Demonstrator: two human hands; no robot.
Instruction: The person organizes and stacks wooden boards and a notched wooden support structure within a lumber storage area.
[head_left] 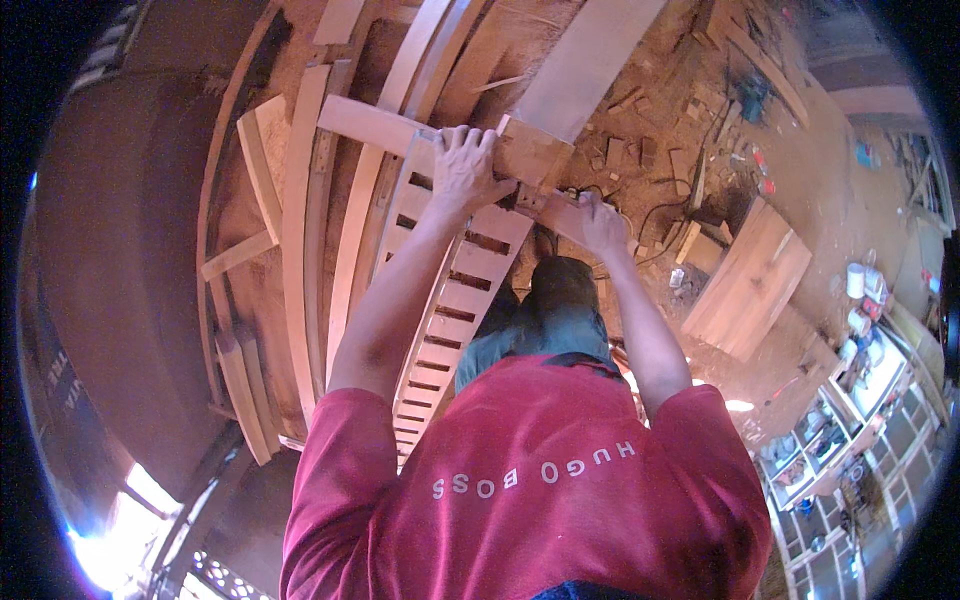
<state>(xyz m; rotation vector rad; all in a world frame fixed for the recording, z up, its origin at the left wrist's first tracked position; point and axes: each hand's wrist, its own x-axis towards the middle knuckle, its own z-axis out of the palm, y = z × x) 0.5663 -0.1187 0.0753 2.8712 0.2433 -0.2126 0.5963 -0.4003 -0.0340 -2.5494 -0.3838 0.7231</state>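
Observation:
Two long wooden rails with rows of rectangular slots (463, 296) run side by side from beneath my arms toward the bench. Across their far end my left hand (463, 172) is closed over the wood, fingers bent at the far edge and thumb pointing right. A flat wooden strip (375, 124) sticks out to the left of that hand. My right hand (604, 230) is wrapped round a short wooden piece (564, 216) just right of the rails. Whether these two form one strip is hidden. Between the hands sits a squared wooden block (534, 150).
Long curved and straight boards (303, 240) lie to the left. A wide plank (588, 70) reaches away at the top. Offcuts and a dark cable (660, 208) litter the dusty floor, near a wooden panel (748, 278). Shelving with containers (835, 425) stands far right.

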